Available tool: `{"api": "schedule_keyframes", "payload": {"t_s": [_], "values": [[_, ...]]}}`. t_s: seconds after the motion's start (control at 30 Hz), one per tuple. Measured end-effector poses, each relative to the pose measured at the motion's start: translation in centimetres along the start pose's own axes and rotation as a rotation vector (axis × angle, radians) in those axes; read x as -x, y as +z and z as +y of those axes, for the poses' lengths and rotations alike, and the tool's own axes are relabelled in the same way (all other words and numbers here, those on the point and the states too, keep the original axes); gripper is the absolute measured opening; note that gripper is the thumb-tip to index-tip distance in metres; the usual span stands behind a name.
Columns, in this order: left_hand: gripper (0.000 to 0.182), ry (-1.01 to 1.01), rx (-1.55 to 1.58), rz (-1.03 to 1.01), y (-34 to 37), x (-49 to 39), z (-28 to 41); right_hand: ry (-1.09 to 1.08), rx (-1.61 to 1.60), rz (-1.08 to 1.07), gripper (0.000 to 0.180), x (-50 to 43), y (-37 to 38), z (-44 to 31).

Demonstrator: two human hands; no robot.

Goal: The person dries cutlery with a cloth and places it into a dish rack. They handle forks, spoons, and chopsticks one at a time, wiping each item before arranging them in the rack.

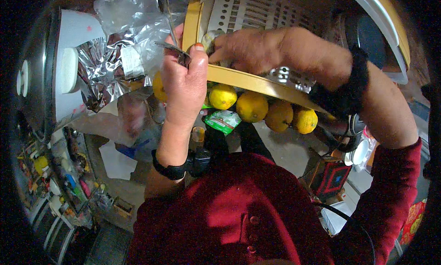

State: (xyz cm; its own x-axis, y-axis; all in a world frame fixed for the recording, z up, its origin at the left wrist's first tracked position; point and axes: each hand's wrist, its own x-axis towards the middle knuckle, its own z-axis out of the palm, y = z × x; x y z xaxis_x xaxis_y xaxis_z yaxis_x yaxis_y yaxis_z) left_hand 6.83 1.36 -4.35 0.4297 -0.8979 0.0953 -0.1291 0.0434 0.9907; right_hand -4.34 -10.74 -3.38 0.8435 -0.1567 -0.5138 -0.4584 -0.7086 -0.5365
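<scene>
My left hand (186, 74) is closed on a metal utensil (174, 50), perhaps a fork with something beside it, and also rests against the yellow rim (248, 77) of a tray-like container. Inside that rim lies a perforated grey rack (255, 10). Over the rack, my right hand (249, 51) bends inward, its fingertips at a small pale item (212, 39) in the corner by my left thumb. The fingertips are partly hidden, so its grip is unclear. Several yellow fruits, one a lemon-like fruit (223, 97), sit in a row along the near side of the rim.
Crumpled silver foil packaging (100, 72) and clear plastic (134, 13) lie at the left, beside a white container (70, 70). A green packet (224, 121) is below the fruits. A yellow-edged lid (386, 24) stands upper right. Cluttered shelves (65, 175) fill the lower left.
</scene>
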Motion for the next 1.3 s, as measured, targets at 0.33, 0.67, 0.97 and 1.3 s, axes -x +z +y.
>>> {"api": "schedule_keyframes", "payload": {"t_s": [0.33, 0.67, 0.97, 1.3], "values": [[0.035, 0.007, -0.019, 0.0, -0.1, 0.0, 0.0, 0.11, 0.527, 0.321, 0.035, 0.7, -2.2, 3.8], [0.037, -0.01, -0.06, 0.045, 0.4, -0.4, 0.4, -0.192, 0.267, 0.015, 0.039, -1.3, 0.9, 2.7], [0.04, -0.069, -0.006, 0.029, 0.3, 0.0, 0.2, 0.068, 0.306, 0.063, 0.025, 0.0, -2.0, 1.3], [0.036, 0.012, -0.065, 0.037, 0.1, 0.1, -0.3, 0.193, 0.02, 0.224, 0.024, -1.9, -3.3, 4.4]]}}
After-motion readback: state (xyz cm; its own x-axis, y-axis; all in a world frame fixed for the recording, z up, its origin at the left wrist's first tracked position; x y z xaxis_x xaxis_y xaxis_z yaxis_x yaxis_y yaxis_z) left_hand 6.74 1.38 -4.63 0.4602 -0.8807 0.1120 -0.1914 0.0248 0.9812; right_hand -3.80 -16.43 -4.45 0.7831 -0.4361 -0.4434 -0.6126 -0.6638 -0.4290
